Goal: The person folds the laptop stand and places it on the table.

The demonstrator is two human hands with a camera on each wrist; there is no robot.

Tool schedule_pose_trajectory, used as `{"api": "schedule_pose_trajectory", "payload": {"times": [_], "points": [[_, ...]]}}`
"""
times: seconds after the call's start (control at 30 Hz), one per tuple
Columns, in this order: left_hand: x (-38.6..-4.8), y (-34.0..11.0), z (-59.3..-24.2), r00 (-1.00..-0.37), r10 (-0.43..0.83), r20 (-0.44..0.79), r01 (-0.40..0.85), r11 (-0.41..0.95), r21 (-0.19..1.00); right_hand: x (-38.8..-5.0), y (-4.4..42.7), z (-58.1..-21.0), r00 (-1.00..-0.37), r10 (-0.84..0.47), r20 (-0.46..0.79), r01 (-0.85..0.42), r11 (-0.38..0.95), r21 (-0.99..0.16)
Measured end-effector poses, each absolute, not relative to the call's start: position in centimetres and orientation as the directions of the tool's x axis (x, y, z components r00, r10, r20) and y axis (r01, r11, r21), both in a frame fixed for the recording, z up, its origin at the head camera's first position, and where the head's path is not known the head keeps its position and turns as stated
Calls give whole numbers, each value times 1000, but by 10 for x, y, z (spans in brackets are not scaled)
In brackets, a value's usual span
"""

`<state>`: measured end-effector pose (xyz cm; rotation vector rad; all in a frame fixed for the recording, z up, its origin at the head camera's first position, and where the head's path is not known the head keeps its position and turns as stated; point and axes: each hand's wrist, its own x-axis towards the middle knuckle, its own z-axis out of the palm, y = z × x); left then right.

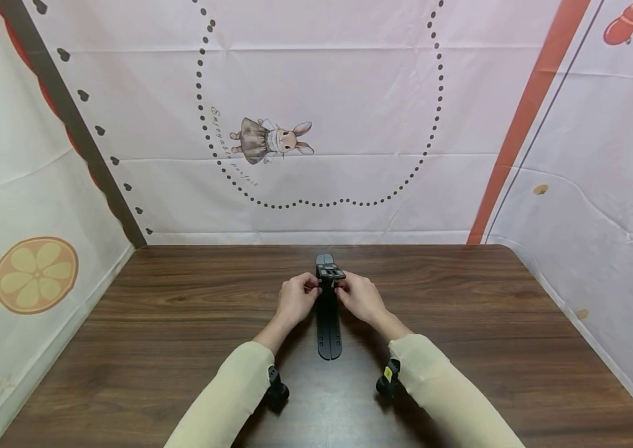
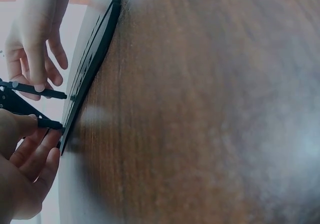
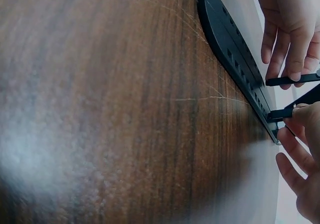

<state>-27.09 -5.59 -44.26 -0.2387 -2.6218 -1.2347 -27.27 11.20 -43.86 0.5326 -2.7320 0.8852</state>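
Observation:
A black folding laptop stand [image 1: 329, 336] lies lengthwise on the table, its two long slotted legs side by side. Near the far end, its raised part [image 1: 330, 270] stands up between both hands. From the left side, my left hand [image 1: 296, 298] pinches a short black bar of the stand; it is the lower hand in the left wrist view. My right hand [image 1: 362, 298] pinches the matching bar [image 3: 281, 114] from the other side, low in the right wrist view. The fingers partly hide where the bars meet the legs.
The brown wood-grain table [image 1: 193, 311] extends around the stand. Behind it hangs a pale printed cloth [image 1: 350, 112], with more cloth at both sides. Small black cameras [image 1: 277, 392] sit on both wrists.

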Motion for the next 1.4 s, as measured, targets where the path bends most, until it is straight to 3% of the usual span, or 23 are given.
{"api": "schedule_pose_trajectory", "payload": {"times": [1.4], "points": [[-286, -52, -437, -968, -55, 245, 170, 577, 799, -286, 110, -427, -919, -183, 348, -335, 829, -449]]}}
